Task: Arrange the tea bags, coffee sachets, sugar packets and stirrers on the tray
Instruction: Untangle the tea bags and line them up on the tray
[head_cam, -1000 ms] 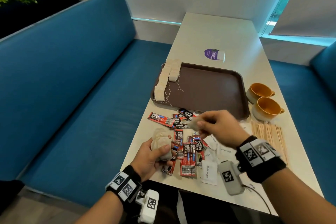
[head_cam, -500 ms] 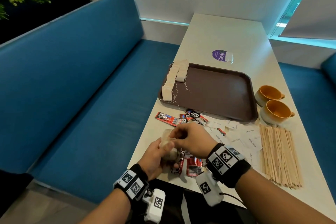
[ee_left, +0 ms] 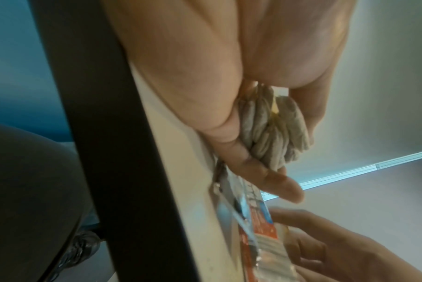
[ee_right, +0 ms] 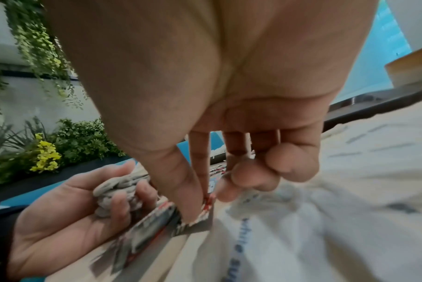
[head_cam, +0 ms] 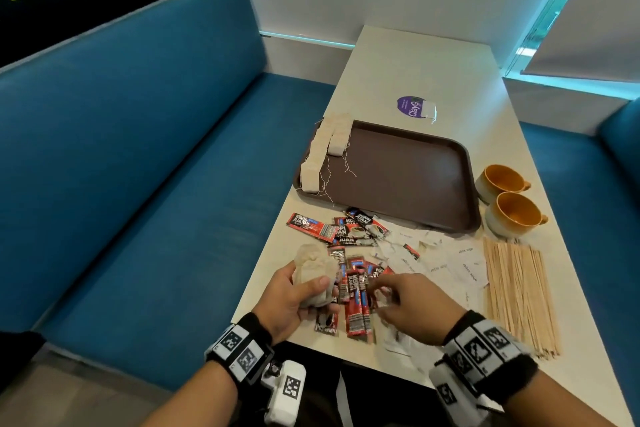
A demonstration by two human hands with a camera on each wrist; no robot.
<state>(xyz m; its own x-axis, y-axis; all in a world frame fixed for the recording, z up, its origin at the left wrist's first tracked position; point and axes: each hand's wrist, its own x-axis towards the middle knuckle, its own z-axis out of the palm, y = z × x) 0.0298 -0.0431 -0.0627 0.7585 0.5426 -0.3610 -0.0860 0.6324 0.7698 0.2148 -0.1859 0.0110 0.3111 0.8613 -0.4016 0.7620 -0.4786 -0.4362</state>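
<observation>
The job looks barely begun, by my reading: only tea bags (head_cam: 323, 149) lie on the tray (head_cam: 408, 180), set in two short rows along its left rim with their strings trailing over the brown floor, and the rest of the tray holds nothing. The left hand (head_cam: 294, 298) sits at the near left edge of the desk (head_cam: 426, 73), its fingers (ee_left: 260, 167) and thumb clamped round a bundle (head_cam: 317, 274) of more tea bags, so that group is not finished. The right hand (head_cam: 415, 308) hovers low over the loose pile just right of it, fingers (ee_right: 248, 179) curled in toward the thumb over a sachet and a sugar packet; whether they pinch anything I cannot tell, since the view is blurred. Coffee sachets (head_cam: 349, 229) lie scattered on the desk between the tray's near rim and the hands, some overlapping. White sugar packets (head_cam: 450, 263) spread to their right, off the tray. The stirrers (head_cam: 516, 291) lie in a loose sheaf at the near right, beside two cups (head_cam: 509, 198). So three of the four kinds are left, plus the held bags.
</observation>
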